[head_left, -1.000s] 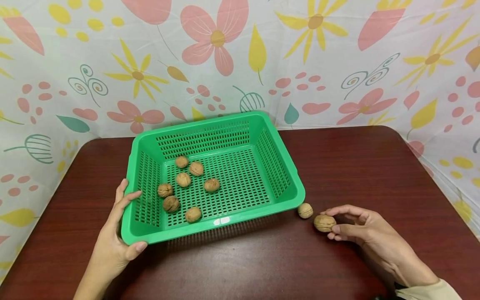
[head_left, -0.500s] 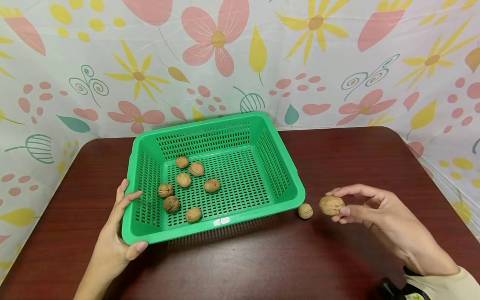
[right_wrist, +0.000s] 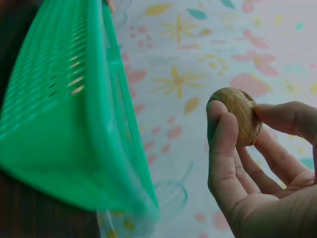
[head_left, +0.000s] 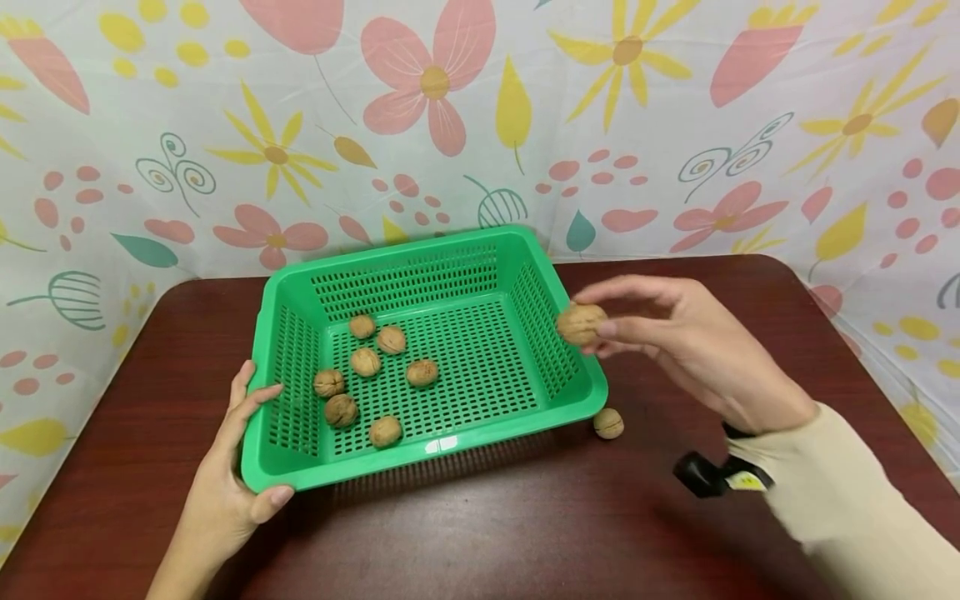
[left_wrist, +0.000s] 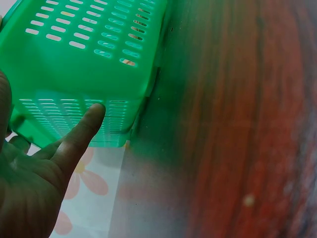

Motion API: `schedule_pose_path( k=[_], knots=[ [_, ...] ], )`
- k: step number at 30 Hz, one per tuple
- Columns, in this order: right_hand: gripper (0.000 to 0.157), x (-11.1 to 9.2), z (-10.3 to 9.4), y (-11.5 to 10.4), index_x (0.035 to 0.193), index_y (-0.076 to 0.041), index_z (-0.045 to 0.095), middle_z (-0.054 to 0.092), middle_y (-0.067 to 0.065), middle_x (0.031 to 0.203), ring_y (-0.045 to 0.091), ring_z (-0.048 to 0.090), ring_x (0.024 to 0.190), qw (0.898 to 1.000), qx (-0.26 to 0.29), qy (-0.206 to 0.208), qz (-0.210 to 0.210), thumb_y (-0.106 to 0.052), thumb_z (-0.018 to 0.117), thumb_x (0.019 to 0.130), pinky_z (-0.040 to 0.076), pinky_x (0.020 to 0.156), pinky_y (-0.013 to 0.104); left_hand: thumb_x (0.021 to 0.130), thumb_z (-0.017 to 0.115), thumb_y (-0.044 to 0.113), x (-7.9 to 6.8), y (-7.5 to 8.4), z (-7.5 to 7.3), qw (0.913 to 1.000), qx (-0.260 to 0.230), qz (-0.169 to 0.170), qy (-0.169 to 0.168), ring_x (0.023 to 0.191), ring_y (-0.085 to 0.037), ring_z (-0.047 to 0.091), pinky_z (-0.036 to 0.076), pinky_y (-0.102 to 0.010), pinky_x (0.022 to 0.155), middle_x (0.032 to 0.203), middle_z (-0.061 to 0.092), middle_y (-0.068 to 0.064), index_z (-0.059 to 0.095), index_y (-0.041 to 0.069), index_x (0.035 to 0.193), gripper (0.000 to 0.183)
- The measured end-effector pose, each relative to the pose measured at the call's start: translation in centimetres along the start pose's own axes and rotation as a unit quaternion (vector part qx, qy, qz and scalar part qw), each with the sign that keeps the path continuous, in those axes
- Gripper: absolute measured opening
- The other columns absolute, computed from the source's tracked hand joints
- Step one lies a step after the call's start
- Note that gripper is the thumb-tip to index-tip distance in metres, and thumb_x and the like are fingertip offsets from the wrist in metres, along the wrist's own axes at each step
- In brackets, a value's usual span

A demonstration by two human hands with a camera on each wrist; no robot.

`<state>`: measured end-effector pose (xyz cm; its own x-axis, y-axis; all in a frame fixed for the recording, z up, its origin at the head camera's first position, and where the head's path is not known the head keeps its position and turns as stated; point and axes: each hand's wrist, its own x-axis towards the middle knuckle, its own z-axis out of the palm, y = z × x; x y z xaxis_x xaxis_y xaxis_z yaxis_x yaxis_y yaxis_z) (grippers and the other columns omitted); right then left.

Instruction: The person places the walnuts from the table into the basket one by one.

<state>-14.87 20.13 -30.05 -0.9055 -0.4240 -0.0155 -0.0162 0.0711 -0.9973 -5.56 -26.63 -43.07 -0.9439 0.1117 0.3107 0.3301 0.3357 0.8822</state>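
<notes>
A green slotted plastic basket [head_left: 420, 454] stands on the table, with several walnuts inside, mostly toward its left; one walnut [head_left: 422, 372] lies near the middle of its floor. My left hand [head_left: 228, 467] grips the basket's left end, thumb at the front corner and fingers along the outer side; in the left wrist view a finger [left_wrist: 79, 141] lies against the wall. Between thumb and fingers my right hand [head_left: 697, 346] pinches a walnut [head_left: 580, 323] at the basket's right rim, raised above the table. The right wrist view shows that walnut [right_wrist: 240, 116] beside the basket wall.
Another walnut [head_left: 608, 423] lies on the dark reddish table [head_left: 465, 542] just outside the basket's front right corner. A flower-patterned cloth [head_left: 480, 108] hangs behind the table. A black strap device [head_left: 705, 475] is on my right wrist.
My right hand has lifted the walnut off the table and carried it up and left to the basket's right rim. The left hand and the basket stay in place.
</notes>
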Motion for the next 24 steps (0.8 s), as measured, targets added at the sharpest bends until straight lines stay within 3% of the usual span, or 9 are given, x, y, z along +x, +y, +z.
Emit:
schedule_pose_path(
  k=[13, 24],
  knots=[
    [0.033, 11.9, 6.2, 0.4, 0.129, -0.004, 0.067, 0.073, 0.009, 0.111, 0.022, 0.072, 0.087, 0.994, 0.060, -0.053, 0.078, -0.005, 0.062, 0.097, 0.058, 0.086, 0.034, 0.078, 0.090, 0.029, -0.1, 0.0, -0.1, 0.9999, 0.011, -0.002, 0.002, 0.163, -0.017, 0.011, 0.031, -0.009, 0.109, 0.178, 0.006, -0.005, 0.044, 0.009, 0.157, 0.094],
    [0.031, 17.4, 8.7, 2.3, 0.132, -0.006, 0.066, 0.068, 0.012, 0.123, 0.028, 0.074, 0.097, 0.986, 0.072, -0.057, 0.136, -0.005, 0.056, 0.103, 0.056, 0.081, 0.032, 0.077, 0.090, 0.029, -0.1, -0.1, -0.1, 0.9999, 0.010, 0.002, 0.005, 0.163, -0.018, 0.012, 0.030, -0.010, 0.109, 0.178, 0.007, -0.006, 0.045, 0.006, 0.156, 0.094]
  ],
)
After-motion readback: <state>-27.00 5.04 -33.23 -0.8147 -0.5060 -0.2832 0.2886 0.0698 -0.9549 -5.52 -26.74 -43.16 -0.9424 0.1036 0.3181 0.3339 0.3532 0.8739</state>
